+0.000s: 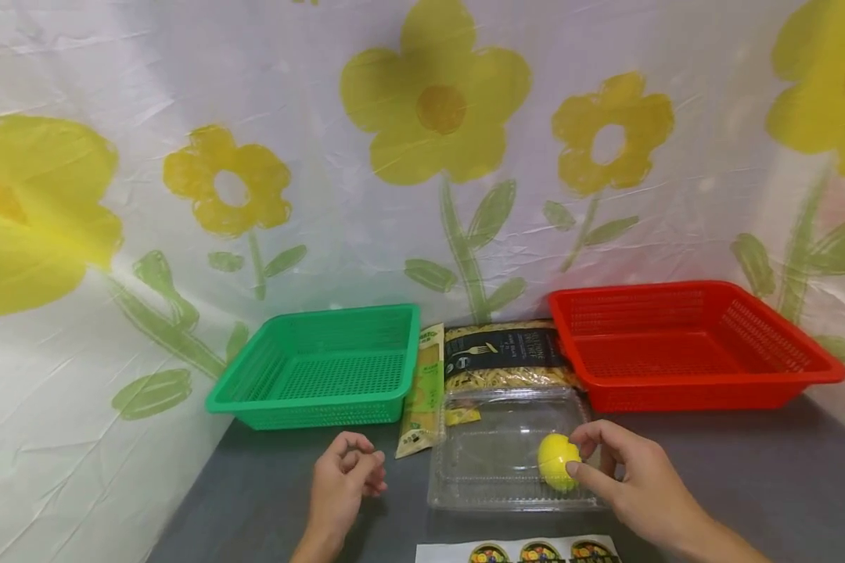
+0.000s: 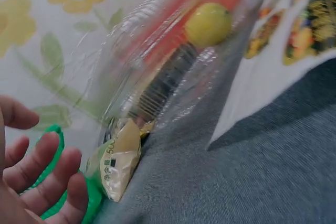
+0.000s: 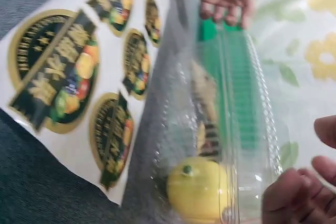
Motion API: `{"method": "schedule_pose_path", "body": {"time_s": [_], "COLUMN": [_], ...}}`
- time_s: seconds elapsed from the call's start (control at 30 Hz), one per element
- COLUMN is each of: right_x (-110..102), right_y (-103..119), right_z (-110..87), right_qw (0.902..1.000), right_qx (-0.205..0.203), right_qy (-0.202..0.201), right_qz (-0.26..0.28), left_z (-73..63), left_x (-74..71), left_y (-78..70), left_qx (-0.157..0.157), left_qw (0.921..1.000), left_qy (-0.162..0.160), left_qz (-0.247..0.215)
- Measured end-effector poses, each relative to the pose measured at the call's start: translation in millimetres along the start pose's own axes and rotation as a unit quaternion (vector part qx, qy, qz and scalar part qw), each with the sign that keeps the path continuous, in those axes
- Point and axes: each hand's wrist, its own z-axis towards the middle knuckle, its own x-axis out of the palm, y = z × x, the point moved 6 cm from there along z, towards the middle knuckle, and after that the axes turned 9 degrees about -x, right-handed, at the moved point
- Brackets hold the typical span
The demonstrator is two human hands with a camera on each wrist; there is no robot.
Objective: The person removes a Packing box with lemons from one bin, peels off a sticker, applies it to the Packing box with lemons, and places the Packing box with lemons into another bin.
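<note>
From the head, the yellow fruit (image 1: 557,463) is seen against the clear container (image 1: 493,457), beside the right hand (image 1: 631,475). From the left wrist, nothing is held by the left hand (image 2: 39,182); from the right, the other's fingers are parted; the fruit, probably light and firm, is best gripped round its middle.

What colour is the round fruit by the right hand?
The fruit is yellow with a small green spot; right wrist view shows best.
</note>
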Motion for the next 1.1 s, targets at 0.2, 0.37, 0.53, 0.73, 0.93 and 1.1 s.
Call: {"method": "schedule_pose_path", "body": {"time_s": [0.2, 0.37, 0.53, 0.73, 0.93, 1.1], "right_x": [15.5, 39.4, 69.6, 99.8, 123.7, 134.5], "right_y": [19.9, 25.7, 21.9, 15.7, 3.6, 4.6], "right_z": [-6.2, -6.6, -11.9, -21.0, -21.2, -24.3], "right_qw": [0.986, 0.9565, 0.9291, 0.9094, 0.8965, 0.9034], "right_qx": [-0.138, -0.159, -0.162, -0.254, -0.229, -0.216], "right_qy": [0.063, 0.179, 0.257, 0.259, 0.332, 0.336], "right_qz": [0.07, 0.167, 0.211, 0.204, 0.182, 0.155], "left_z": [-15.2, -22.6, -26.9, -31.7, -28.0, -22.9], "left_x": [14.7, 30.9, 42.8, 46.6, 52.5, 55.0], "left_y": [-11.4, -11.7, 2.4, 25.8, 36.1, 42.6], "left_qx": [0.108, 0.157, 0.111, 0.005, -0.007, 0.009], "left_qw": [0.983, 0.941, 0.9046, 0.8969, 0.8952, 0.8959], "left_qy": [0.144, 0.3, 0.411, 0.442, 0.441, 0.434], "left_qz": [0.038, 0.014, -0.004, 0.022, 0.065, 0.093]}}
